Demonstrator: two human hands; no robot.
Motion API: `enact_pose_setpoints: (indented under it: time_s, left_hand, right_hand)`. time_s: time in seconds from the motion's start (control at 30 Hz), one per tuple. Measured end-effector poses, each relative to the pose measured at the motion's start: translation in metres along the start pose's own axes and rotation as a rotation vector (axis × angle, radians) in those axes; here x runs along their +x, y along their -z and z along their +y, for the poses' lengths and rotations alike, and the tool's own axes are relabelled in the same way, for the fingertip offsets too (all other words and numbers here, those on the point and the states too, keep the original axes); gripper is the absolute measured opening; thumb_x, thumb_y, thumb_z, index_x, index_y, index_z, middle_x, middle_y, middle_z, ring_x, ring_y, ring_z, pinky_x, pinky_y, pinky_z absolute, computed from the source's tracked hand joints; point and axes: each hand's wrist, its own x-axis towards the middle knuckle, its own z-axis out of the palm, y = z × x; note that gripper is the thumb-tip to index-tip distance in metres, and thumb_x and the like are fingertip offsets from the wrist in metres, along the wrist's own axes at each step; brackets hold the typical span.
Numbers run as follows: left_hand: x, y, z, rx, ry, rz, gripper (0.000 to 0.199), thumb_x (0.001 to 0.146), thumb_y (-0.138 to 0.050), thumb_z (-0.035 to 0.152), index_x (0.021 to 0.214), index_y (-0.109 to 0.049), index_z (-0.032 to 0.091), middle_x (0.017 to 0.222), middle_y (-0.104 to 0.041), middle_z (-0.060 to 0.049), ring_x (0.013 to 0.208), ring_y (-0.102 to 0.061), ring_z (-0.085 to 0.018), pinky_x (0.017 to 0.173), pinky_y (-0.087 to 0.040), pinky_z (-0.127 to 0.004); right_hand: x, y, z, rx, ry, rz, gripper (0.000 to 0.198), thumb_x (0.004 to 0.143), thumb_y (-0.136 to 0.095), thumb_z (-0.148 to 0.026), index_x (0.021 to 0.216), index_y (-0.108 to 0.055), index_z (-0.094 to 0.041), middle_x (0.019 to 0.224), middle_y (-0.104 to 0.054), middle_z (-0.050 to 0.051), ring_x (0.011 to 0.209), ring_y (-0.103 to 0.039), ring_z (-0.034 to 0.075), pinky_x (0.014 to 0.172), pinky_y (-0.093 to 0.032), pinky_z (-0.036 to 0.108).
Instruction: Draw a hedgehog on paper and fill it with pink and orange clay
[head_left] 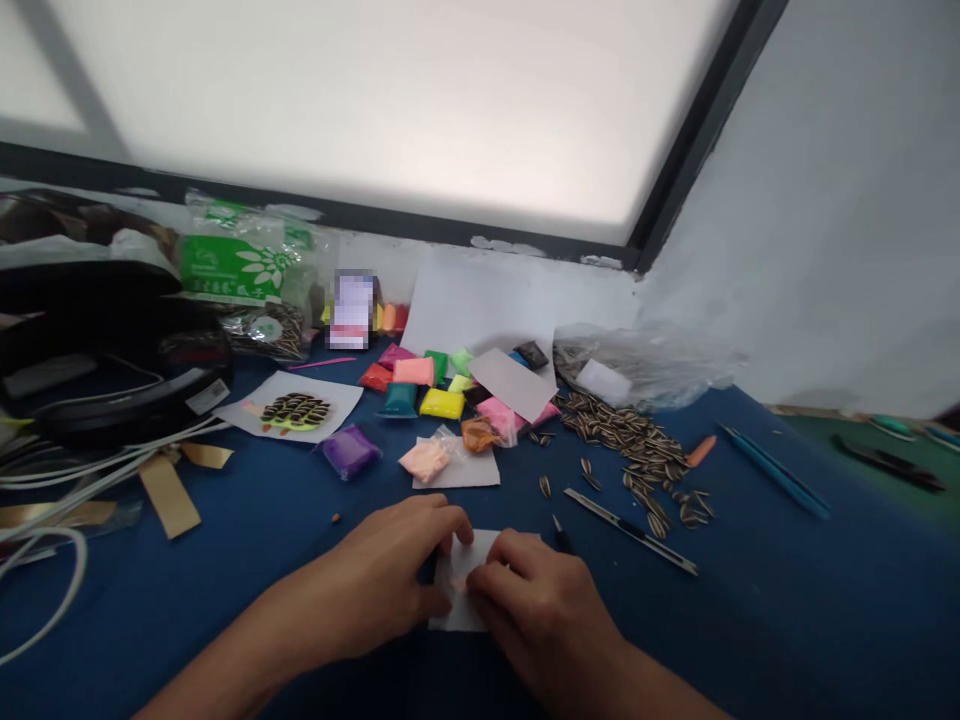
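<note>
A small white paper card (461, 622) lies flat on the blue table in front of me. My left hand (390, 570) rests at its left edge, thumb and curved index finger apart with nothing between them. Over the card's right part, my right hand (536, 600) has its fingers pinched together at a little piece of peach clay (459, 585), which they partly hide. Just beyond lie an open packet of peach clay (425, 459) and an orange-brown clay packet (480, 434) on another white card (476, 473).
Sunflower seeds (622, 435) are heaped at right, near a utility knife (630, 530), a dark pen (561, 535) and a blue pen (776, 470). A seed-covered hedgehog picture (296, 408) and purple clay packet (349, 452) lie left. Behind stand a phone (352, 310) and seed bag (251, 280); white cables (75, 510) run left.
</note>
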Motion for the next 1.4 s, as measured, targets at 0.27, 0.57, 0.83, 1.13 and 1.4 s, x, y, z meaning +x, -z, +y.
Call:
enact_pose_setpoints:
  time_s: [0.27, 0.57, 0.83, 1.13, 1.4]
  left_hand:
    - [0.0, 0.002, 0.0, 0.008, -0.015, -0.006, 0.042, 0.069, -0.06, 0.012, 0.109, -0.063, 0.026, 0.107, -0.063, -0.001, 0.104, -0.06, -0.024, 0.085, -0.044, -0.032]
    - [0.0, 0.002, -0.003, -0.026, -0.013, -0.014, 0.042, 0.07, -0.064, 0.015, 0.111, -0.063, 0.026, 0.108, -0.063, -0.001, 0.103, -0.059, -0.025, 0.087, -0.045, -0.033]
    - [0.0, 0.004, 0.0, -0.002, -0.006, -0.013, 0.04, 0.071, -0.064, 0.014, 0.11, -0.063, 0.026, 0.108, -0.063, -0.001, 0.102, -0.059, -0.024, 0.085, -0.044, -0.032]
    - [0.0, 0.002, -0.003, -0.026, -0.014, -0.013, 0.039, 0.071, -0.065, 0.014, 0.108, -0.062, 0.026, 0.107, -0.062, 0.0, 0.103, -0.058, -0.024, 0.085, -0.042, -0.032]
    - [-0.001, 0.003, -0.001, -0.006, -0.019, -0.005, 0.037, 0.072, -0.064, 0.014, 0.106, -0.063, 0.027, 0.106, -0.064, 0.001, 0.102, -0.06, -0.024, 0.082, -0.043, -0.03]
  right_hand:
    - [-0.001, 0.012, -0.006, 0.064, 0.024, -0.052, 0.026, 0.088, -0.046, -0.008, 0.093, -0.071, -0.013, 0.084, -0.066, 0.01, 0.069, -0.061, 0.019, 0.058, -0.042, 0.028]
    - [-0.005, 0.017, -0.006, 0.121, -0.01, -0.132, 0.034, 0.081, -0.046, -0.009, 0.102, -0.072, -0.012, 0.085, -0.064, 0.011, 0.067, -0.06, 0.02, 0.055, -0.043, 0.03]
    - [-0.005, 0.007, -0.006, -0.061, 0.141, -0.027, 0.037, 0.075, -0.043, -0.003, 0.098, -0.072, -0.01, 0.073, -0.062, 0.009, 0.058, -0.052, 0.02, 0.048, -0.035, 0.03]
    - [-0.006, 0.017, -0.004, 0.172, -0.07, -0.053, 0.027, 0.092, -0.046, -0.01, 0.097, -0.072, -0.015, 0.086, -0.065, 0.009, 0.067, -0.061, 0.017, 0.058, -0.044, 0.027]
    - [-0.005, 0.012, -0.003, 0.313, -0.202, -0.033, 0.018, 0.089, -0.053, -0.012, 0.086, -0.069, -0.019, 0.084, -0.063, 0.005, 0.068, -0.061, 0.015, 0.059, -0.043, 0.025]
